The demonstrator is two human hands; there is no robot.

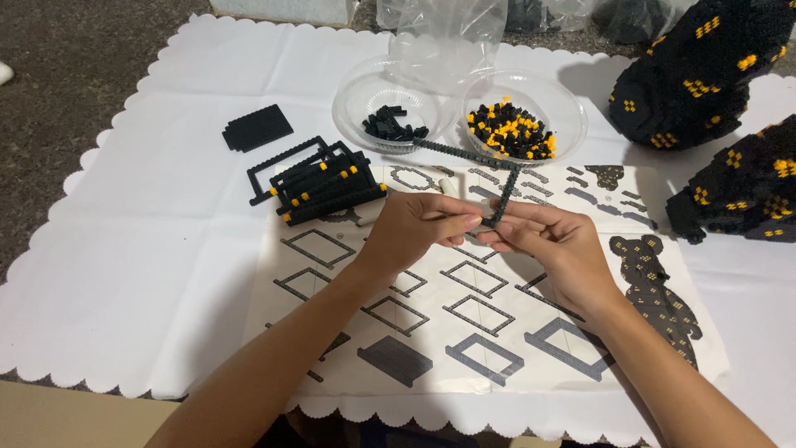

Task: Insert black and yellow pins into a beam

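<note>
Two bowls behind instruction sheet — stacked frames left, built figure right

Left hand and right hand meet fingertip to fingertip, forearms angled inward.

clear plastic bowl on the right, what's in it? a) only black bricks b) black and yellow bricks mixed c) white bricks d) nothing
b: the clear plastic bowl on the right holds a pile of small black and yellow bricks, while the clear plastic bowl on the left has only small black bricks.
</note>
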